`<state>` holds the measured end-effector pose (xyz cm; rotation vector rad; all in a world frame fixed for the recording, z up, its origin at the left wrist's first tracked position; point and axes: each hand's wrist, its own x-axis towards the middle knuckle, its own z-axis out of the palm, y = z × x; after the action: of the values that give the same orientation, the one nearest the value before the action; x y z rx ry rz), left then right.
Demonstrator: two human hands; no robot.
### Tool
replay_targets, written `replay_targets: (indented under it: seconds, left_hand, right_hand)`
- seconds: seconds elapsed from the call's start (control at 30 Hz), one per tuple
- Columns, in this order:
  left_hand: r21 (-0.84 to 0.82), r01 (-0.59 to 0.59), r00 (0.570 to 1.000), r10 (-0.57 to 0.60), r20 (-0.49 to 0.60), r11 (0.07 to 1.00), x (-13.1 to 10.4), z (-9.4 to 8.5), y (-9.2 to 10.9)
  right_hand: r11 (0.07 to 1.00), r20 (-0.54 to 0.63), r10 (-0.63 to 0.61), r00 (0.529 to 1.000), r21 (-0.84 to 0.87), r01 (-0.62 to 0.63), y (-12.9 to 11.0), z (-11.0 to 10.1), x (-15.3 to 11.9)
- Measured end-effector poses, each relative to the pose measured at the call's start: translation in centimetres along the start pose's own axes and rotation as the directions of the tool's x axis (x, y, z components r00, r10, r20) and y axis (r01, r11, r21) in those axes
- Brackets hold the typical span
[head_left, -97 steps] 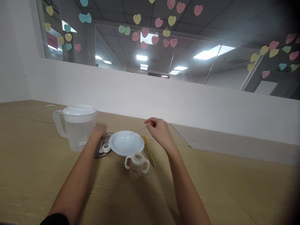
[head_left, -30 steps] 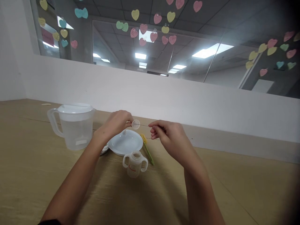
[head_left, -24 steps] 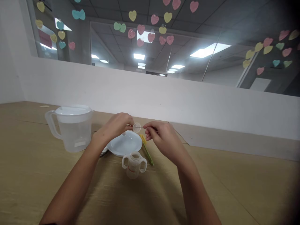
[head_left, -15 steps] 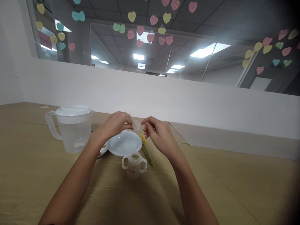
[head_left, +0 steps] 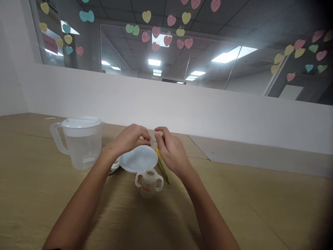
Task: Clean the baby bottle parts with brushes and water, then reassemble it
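My left hand (head_left: 135, 138) pinches a small translucent round piece (head_left: 153, 142) above the far edge of a white bowl (head_left: 138, 159). To the right of that piece is my right hand (head_left: 169, 147), its index finger stretched out and its thumb raised near the piece; whether a thin tool is still between its fingers is too small to tell. A clear two-handled cup (head_left: 148, 184), open at the top, stands in front of the bowl. Beside the bowl, under my right hand, lies a green brush with yellow bristles (head_left: 164, 170).
A large lidded translucent pitcher (head_left: 84, 144) stands on the left of the brown table (head_left: 234, 208). Behind my left forearm, a round metal dish (head_left: 113, 170) holding a white piece is partly hidden. A white wall (head_left: 156, 100) runs behind the table.
The fingers of my right hand have moved left, closer to the round piece, and the index finger has lifted. The thin rod seen earlier between the hands no longer shows clearly.
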<state>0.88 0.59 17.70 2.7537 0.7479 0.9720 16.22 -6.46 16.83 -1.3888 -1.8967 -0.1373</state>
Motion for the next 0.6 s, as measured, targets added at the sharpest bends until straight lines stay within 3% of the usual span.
replay_targets:
  seconds: [0.23,0.4,0.6]
  left_hand:
    - [-0.033,0.056,0.998,-0.055,0.035,0.998,0.2,0.3,-0.3]
    - [-0.077,0.078,0.996,-0.074,0.059,0.994,0.3,0.3,-0.9]
    - [-0.151,0.077,0.993,-0.062,0.101,0.986,0.5,0.4,-0.4]
  right_hand:
    - [0.988,0.067,0.009,0.998,0.154,-0.02,0.9,-0.3,0.2]
    - [0.975,0.008,0.032,0.999,0.218,-0.033,1.5,-1.5,0.5]
    - [0.976,-0.074,0.061,0.995,0.213,-0.044,1.4,-1.5,0.6]
